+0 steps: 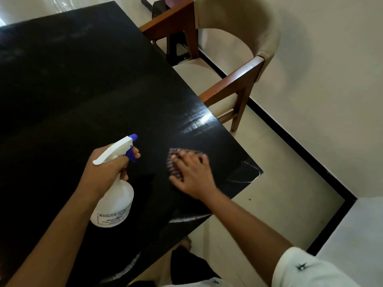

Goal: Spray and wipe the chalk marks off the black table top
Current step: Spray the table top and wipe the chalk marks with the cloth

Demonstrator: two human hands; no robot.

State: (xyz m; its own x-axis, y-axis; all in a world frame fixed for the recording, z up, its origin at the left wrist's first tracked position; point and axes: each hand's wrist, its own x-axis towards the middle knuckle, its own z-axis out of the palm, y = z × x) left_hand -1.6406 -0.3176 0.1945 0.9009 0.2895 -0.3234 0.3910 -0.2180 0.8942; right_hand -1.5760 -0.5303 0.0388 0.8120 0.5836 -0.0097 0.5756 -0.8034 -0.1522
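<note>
- Left hand (107,168) grips the spray bottle (116,204) by its neck, above the black table top (83,90).
- Right hand (192,175), fingers flat, presses a cloth (175,160) beside chalk marks (247,169) at the near corner.

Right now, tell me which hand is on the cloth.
The right hand, fingers spread flat on the purple checked cloth near the table corner. The left hand instead grips the white spray bottle, a finger on its blue trigger.

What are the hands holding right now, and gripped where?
Left hand grips the spray bottle at its neck, a finger on the blue trigger. Right hand grips nothing: it presses flat on a patterned cloth on the black table top.
</note>
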